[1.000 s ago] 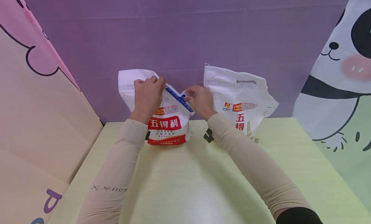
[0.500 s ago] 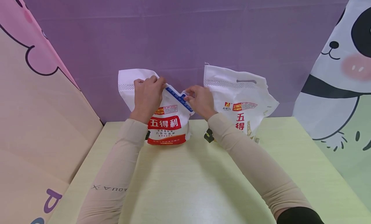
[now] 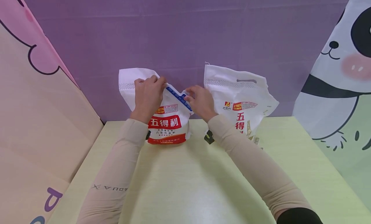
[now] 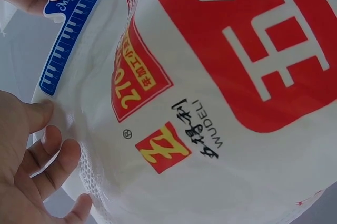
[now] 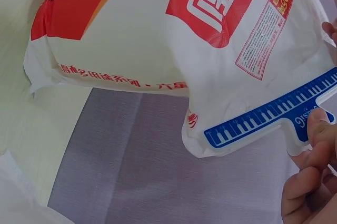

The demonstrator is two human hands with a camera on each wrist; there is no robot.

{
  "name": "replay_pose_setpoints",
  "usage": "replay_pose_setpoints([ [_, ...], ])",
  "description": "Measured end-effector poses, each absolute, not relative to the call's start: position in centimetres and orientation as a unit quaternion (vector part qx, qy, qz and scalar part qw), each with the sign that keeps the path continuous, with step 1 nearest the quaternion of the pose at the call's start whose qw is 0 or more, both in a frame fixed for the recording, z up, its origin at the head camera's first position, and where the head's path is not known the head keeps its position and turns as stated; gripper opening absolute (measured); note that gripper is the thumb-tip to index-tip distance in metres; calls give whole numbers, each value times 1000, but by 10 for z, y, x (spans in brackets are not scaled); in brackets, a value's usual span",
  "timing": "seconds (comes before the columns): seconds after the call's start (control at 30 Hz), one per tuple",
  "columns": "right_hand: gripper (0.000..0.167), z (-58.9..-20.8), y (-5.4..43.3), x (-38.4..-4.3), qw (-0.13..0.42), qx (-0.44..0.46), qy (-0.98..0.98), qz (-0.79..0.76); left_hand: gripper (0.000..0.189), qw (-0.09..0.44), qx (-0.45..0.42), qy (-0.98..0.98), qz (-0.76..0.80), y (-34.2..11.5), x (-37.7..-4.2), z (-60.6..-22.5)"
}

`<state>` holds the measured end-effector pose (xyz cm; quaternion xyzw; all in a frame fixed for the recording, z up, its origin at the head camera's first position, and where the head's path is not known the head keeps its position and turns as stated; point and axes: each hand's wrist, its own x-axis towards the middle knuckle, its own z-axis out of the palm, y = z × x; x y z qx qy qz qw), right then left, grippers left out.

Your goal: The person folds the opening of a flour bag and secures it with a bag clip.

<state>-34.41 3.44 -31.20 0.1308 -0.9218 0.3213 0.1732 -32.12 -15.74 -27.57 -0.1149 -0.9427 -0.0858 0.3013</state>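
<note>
A white flour bag point(image 3: 168, 132) with red printing stands toward the back of the table, its top gathered and slanting down to the right. Along that slanted edge sits a long blue-and-white clip point(image 3: 177, 97) with a piano-key pattern; "Music" is lettered on its tab in the left wrist view. My left hand point(image 3: 149, 97) pinches the bag's top at the clip's upper end, thumb close to the clip point(image 4: 73, 34). The tab of the clip point(image 5: 268, 116) is pinched between thumb and fingers of my right hand point(image 3: 202, 101).
A second white flour bag point(image 3: 237, 88) with a handle slot stands to the right, partly behind my right forearm. A black-and-yellow item point(image 3: 209, 137) lies at its base. A purple cloth wall point(image 3: 185, 34) rises behind the table point(image 3: 174, 185).
</note>
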Motion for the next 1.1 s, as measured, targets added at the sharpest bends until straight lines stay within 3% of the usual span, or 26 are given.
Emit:
replay_pose_setpoints([
  [0.77,33,-326,45,-332,203,164,-873,411,31,334,-121,-928,-117,-154,-321,-282],
  [1.1,29,-337,62,-307,217,169,-835,477,37,350,-133,-918,-129,-148,-315,-291],
])
